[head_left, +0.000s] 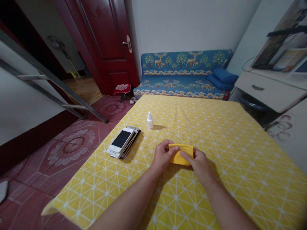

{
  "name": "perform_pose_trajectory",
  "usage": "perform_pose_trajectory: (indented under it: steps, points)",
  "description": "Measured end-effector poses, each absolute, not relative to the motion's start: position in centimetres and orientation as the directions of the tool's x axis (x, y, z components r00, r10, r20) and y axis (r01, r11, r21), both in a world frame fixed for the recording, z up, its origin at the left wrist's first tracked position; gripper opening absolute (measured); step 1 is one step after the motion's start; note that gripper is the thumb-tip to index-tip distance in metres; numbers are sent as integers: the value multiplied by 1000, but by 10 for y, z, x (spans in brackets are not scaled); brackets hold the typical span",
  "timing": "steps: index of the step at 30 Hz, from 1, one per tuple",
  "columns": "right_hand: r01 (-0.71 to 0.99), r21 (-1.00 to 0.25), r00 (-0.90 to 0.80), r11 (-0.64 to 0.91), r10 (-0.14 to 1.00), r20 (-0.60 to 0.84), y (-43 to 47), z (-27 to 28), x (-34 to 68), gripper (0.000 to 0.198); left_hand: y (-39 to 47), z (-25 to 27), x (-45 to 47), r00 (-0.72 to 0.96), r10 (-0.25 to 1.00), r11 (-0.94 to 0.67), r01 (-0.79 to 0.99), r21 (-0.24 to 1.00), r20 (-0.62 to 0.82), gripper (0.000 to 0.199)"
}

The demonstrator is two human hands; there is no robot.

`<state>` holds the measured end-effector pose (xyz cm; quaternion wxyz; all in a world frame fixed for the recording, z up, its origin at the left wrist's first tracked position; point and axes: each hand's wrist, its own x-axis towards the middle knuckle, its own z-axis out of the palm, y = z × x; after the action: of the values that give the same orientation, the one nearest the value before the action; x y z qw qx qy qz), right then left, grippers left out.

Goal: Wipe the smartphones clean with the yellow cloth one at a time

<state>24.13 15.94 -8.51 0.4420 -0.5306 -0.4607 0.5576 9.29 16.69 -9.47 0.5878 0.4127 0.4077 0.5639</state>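
Nearby — phone stack [122, 140] | upright white bottle [150, 121] | hands [161, 156] — holding yellow cloth [177, 158]

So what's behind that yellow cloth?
Behind the yellow cloth, fingers of the left hand and right hand show past its edges. Their tips, and anything else back there, are covered, so I can't tell.

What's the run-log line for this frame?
left hand: pinching folded yellow cloth | right hand: pinching same cloth | phone stack: on tablecloth, left of hands | white bottle: upright, beyond hands

Cloth [178, 158] underside invisible; fan [56, 43] blurry
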Motion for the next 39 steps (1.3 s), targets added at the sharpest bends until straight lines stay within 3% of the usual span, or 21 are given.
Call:
perform_pose_trajectory:
  steps: [5,11,14,17,20,24,39]
  points:
    - [-101,-989,7,-107,994,-108,166,-98,245,40,169,-97,87,12,997,-74,-145,987,76,27]
    - [-188,-976,147,-108,980,-137,178,-111,251,36,167,-56,48,-68,967,-215,300,929,246,22]
    - [-130,-988,186,-78,977,-101,181,-113,253,32,158,-24,8,-134,881,-242,697,675,454,16]
    - [-74,-993,185,-94,977,-106,179,-112,251,33,144,-4,-33,-176,868,-19,922,386,463,33]
    - [-89,-993,177,-76,980,-91,178,-109,249,33,131,1,-62,-286,918,230,948,218,276,63]
    - [-76,-995,197,-62,977,-76,177,-105,247,33,121,-1,-75,-394,918,381,910,165,50,76]
    - [-33,-999,174,-41,984,-46,178,-107,248,36,131,-3,-89,-356,934,350,930,115,36,80]
